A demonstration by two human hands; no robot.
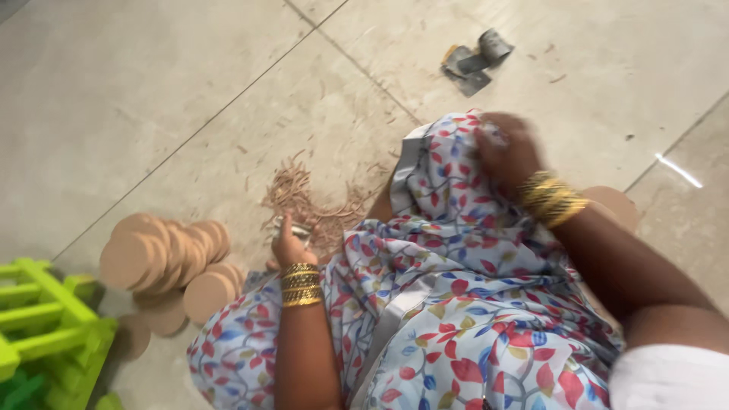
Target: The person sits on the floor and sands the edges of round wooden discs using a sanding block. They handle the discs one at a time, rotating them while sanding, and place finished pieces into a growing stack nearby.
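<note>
My left hand (290, 247) is low by my knee, fingers closed around a small metal tool (295, 228) next to a pile of brown wood shavings (300, 196). My right hand (507, 150) rests on the flowered cloth (463, 273) over my raised knee, blurred, fingers bent against the fabric; whether it holds anything cannot be seen. Both wrists carry gold bangles. A stack of round wooden discs (163, 254) lies on the floor just left of my left hand.
A green plastic rack (45, 319) stands at the lower left. Scraps of grey sandpaper (474, 61) lie on the beige tiled floor (137, 91) at the top. Another wooden disc (615, 203) shows behind my right wrist.
</note>
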